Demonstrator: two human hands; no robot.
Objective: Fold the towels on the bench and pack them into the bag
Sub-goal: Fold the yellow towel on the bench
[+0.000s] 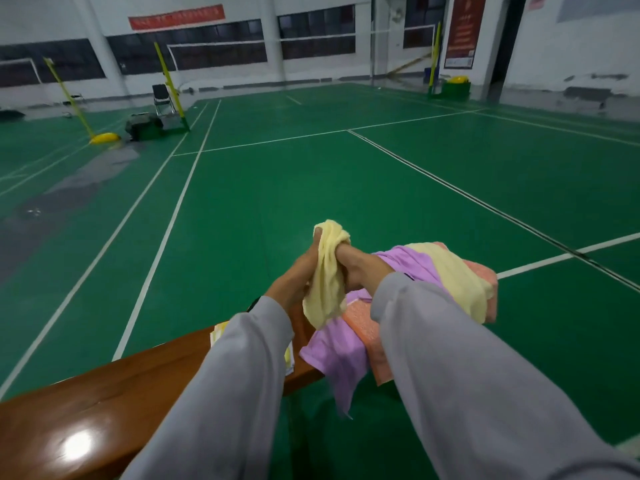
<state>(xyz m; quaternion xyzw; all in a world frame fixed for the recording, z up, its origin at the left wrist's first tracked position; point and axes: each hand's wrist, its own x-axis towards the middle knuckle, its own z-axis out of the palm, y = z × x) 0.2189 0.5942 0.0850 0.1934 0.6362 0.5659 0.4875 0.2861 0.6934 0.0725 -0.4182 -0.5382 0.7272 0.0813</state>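
Both hands close on one pale yellow terry towel (325,282), gathered into a thick rope between them. The left hand (294,275) wraps it from the left, fingers curled tight round the upper part with the thumb side toward the camera. The right hand (360,268) grips from the other side at the same height, its fingers buried in the cloth. The two fists press together with the towel between them.

The bunched towel's long axis runs up and down in the view. A rounded tuft sticks out above the fingers, and a fatter folded loop hangs below the wrists.

It is held just over the far end of the glossy brown wooden bench (104,393), above a loose pile. In the pile a lilac towel (332,351) spills over the bench edge and a salmon-orange towel (363,327) lies partly on it. More pale yellow cloth (453,275) drapes across the pile to the right — possibly the same towel trailing behind the right wrist, though the sleeve hides the join.

Grey sleeves (467,375) cover both forearms.
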